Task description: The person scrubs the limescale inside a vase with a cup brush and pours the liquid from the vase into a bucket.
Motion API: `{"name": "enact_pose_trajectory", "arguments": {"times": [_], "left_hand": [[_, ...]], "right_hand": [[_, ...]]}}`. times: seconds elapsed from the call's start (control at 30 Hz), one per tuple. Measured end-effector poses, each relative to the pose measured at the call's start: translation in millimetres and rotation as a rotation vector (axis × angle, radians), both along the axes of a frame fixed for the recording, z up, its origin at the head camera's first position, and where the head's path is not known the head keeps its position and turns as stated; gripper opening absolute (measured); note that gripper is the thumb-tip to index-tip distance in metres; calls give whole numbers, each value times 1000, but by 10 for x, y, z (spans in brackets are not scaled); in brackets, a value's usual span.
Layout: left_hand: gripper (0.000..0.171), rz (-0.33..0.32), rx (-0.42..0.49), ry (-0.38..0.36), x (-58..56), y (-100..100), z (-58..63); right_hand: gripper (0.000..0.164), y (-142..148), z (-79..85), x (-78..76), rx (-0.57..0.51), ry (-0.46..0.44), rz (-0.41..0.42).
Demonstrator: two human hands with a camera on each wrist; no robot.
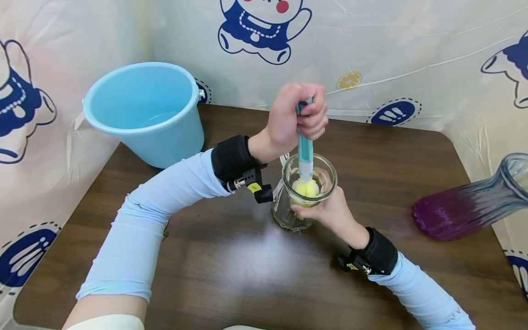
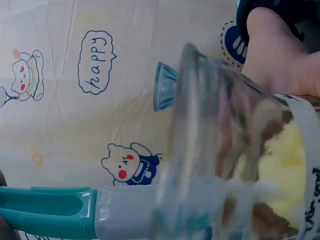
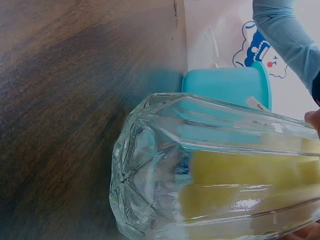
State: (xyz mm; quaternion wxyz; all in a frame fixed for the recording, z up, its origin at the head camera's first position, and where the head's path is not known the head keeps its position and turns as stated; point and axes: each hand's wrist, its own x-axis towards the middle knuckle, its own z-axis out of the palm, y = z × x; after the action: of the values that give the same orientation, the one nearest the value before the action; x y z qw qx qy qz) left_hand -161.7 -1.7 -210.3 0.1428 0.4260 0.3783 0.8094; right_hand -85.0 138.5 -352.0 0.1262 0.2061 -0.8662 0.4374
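Observation:
My left hand [image 1: 294, 112] grips the teal and white handle of a bottle brush [image 1: 305, 149], which points down through the mouth of a clear glass carafe [image 1: 285, 216]. The brush's yellow sponge head [image 3: 235, 170] is inside the glass, as the right wrist view also shows. Around the upper part of the carafe, just under its rim, curl the fingers of my right hand [image 1: 336, 208]. The carafe stands somewhat tilted; a white label strip with dark writing [image 2: 306, 135] runs along its side in the left wrist view.
A light blue bucket [image 1: 181, 133] with some water in it stands at the back left. On the right, a second glass carafe [image 1: 449, 211] holds purple liquid. Behind the brown table [image 1: 231, 270] hangs a pale sheet [image 1: 371, 41] printed with cartoon figures.

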Motion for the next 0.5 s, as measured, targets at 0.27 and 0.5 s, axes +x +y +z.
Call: {"name": "enact_pose_trajectory", "arguments": {"times": [0.27, 0.5], "left_hand": [[27, -64, -50, -16, 28, 93, -207], [29, -49, -63, -5, 43, 97, -177]], "right_hand": [[84, 14, -5, -4, -14, -4, -2], [82, 2, -21, -18, -14, -7, 5]]}}
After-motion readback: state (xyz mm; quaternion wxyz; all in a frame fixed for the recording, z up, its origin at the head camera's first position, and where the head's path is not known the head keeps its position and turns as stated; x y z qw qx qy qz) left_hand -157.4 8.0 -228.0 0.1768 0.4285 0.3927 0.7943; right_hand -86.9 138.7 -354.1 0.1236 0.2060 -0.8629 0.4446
